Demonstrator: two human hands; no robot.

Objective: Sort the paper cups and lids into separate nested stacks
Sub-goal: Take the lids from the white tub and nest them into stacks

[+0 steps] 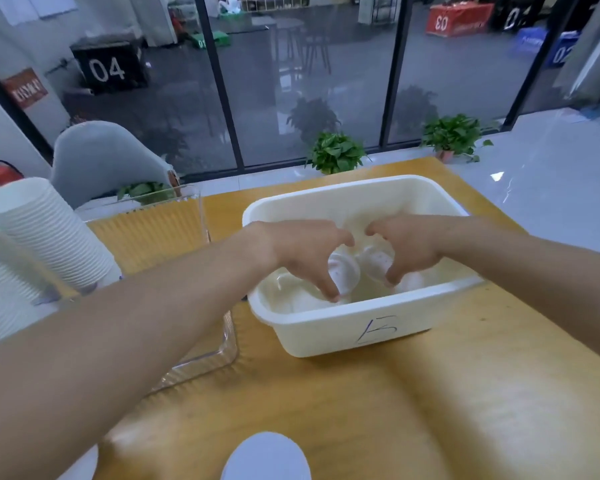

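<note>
Left hand: the left hand [303, 252] is reached down into the white tub [357, 329], fingers curled round a white cup [343, 275] and gripping it by the rim.
Right hand: the right hand [404, 245] is in the same tub just beside the left, fingers curled over a second white piece [376, 263]; cup or lid, cannot tell, it is blurred.
Cup in left hand: tilted, mouth turned toward the person, long axis running roughly from the far side of the tub to the near side.
Other pieces in tub: more white shapes lie at the bottom under both hands, too washed out to tell apart.
Tub: sits on the yellow worktop [413, 410], near wall facing the person.
Writing on tub: a hand-drawn blue mark on the near wall, reads like "B".
Cup stack: a tall nested stack of white cups [45, 237] lies tilted at the left, well apart from the hands, its long axis slanting up and away to the left.
Clear bin: a ribbed see-through bin [194, 362] stands between the stack and the tub, under the left forearm.
Near edge: a white round object [265, 457] at the bottom, cut off by the frame.
Other writing: "04" on a black box [108, 69] beyond the glass; "03" mirrored on a red cloth [459, 20].
</note>
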